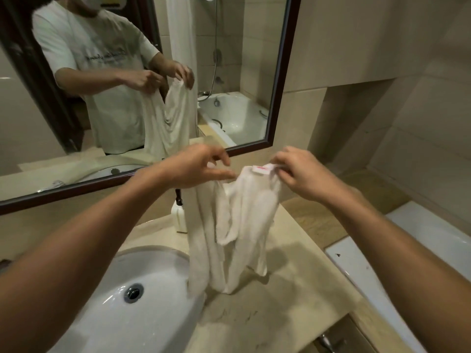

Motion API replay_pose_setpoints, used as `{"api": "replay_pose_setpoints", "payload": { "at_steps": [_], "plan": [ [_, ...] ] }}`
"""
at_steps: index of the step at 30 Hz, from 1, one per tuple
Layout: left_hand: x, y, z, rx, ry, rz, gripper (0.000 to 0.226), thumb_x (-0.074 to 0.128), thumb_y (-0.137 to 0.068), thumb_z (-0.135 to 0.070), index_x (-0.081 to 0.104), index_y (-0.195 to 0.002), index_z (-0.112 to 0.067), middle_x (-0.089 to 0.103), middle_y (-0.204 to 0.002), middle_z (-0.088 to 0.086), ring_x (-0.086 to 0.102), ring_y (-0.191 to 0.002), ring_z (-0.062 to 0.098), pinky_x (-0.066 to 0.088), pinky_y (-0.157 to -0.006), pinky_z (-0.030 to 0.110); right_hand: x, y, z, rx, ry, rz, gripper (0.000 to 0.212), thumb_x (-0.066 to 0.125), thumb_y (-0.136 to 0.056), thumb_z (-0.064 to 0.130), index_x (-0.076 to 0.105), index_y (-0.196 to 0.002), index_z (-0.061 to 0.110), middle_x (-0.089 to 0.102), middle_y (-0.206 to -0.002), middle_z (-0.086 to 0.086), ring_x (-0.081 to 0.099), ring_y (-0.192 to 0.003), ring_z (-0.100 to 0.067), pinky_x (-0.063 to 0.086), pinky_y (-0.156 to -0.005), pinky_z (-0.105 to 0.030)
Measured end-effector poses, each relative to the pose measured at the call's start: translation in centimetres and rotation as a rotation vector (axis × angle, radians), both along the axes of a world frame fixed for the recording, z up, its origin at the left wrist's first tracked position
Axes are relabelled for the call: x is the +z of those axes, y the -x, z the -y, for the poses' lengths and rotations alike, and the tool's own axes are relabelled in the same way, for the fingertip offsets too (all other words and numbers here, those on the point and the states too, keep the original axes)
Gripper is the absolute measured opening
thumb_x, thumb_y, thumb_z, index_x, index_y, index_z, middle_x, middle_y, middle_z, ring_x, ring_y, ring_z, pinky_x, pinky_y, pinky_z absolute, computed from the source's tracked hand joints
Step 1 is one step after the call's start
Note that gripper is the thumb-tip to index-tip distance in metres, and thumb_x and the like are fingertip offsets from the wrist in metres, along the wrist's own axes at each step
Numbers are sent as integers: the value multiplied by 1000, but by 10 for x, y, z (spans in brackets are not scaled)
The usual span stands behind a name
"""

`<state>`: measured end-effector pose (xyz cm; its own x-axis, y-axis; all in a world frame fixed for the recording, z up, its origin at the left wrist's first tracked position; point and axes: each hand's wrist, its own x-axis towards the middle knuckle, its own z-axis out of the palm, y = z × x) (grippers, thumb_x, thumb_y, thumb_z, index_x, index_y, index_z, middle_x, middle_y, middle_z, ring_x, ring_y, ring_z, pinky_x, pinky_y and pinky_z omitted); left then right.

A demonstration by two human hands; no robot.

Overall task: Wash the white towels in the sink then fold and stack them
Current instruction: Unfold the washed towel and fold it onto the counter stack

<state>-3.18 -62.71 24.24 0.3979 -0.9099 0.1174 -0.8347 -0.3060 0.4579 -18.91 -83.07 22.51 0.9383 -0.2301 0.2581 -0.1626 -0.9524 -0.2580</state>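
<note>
A white towel (237,225) hangs in crumpled folds above the beige counter, its lower end brushing the counter beside the sink. My right hand (303,171) pinches its top edge near a small white label with red print (260,169). My left hand (196,166) grips the towel's upper edge a little to the left, fingers curled. The white oval sink (158,271) lies below left, its metal drain (133,293) showing.
A white soap bottle (179,217) stands behind the towel against the wall. A dark-framed mirror (280,72) fills the wall ahead. The beige counter (293,301) stretches right to a white bathtub rim (407,250). A drawer handle (327,342) sits below the counter edge.
</note>
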Motion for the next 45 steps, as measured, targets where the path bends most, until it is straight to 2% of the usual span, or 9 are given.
{"api": "replay_pose_setpoints", "payload": {
  "at_steps": [5,9,17,24,28,31,39,42,45],
  "plan": [
    [-10,-31,-56,78,-111,21,51,71,-65,-67,72,-97,-27,68,-90,-12,62,-80,4,49,-69,28,-10,24,52,-297,-19,44,17,54,-93,4,67,-103,5,66,-107,-15,59,-98,-32,46,-80,-39],
    [-27,-51,-89,177,-59,31,22,68,-75,-53,66,-76,-31,62,-70,-11,57,-63,8,40,-57,27,-17,50,80,-439,-141,191,19,56,-92,1,71,-102,4,71,-101,-16,55,-84,-23,36,-75,-27],
    [-41,-73,-103,158,-2,-263,12,64,-94,-19,74,-93,-24,74,-84,-10,68,-79,9,54,-74,30,-22,65,83,-403,-228,246,20,57,-91,0,68,-91,17,68,-83,-3,56,-70,-12,38,-59,-16],
    [-51,-87,-105,316,76,-19,10,75,-86,-13,79,-87,-22,60,-82,4,57,-77,22,40,-66,29,-18,66,69,-280,-522,251,22,47,-96,-6,60,-87,10,66,-78,-7,66,-53,-10,48,-48,-19],
    [-58,-64,-106,372,372,-519,15,66,-93,-14,79,-86,-12,71,-80,7,61,-73,17,46,-66,27,-20,63,68,-324,-899,351,28,38,-102,-4,53,-83,9,60,-80,-18,67,-49,-16,58,-50,-24],
    [-56,-53,-102,428,437,-614,20,64,-94,-27,75,-95,-11,73,-81,4,66,-69,15,51,-58,25,-19,59,70,-364,-936,391,30,36,-102,-3,53,-81,11,58,-76,-18,64,-44,-14,56,-47,-23],
    [-49,-82,-115,354,101,73,6,71,-90,-13,74,-89,-19,59,-84,5,58,-84,30,42,-69,37,-5,66,62,-104,-607,50,20,58,-96,-1,65,-100,17,65,-94,-8,63,-63,-4,55,-58,-21],
    [-58,-79,-108,628,23,281,19,74,-88,-27,78,-106,-22,61,-93,7,53,-87,26,39,-66,35,-3,59,46,-33,-375,-142,24,78,-82,33,70,-105,26,69,-104,3,66,-87,-11,58,-73,-33],
    [-60,-67,-95,900,-10,350,23,64,-93,-37,74,-114,-33,72,-107,8,62,-94,33,43,-67,33,-2,51,27,8,-274,-98,26,67,-77,49,76,-91,29,67,-89,4,62,-83,-14,51,-71,-40]
  ]
}}
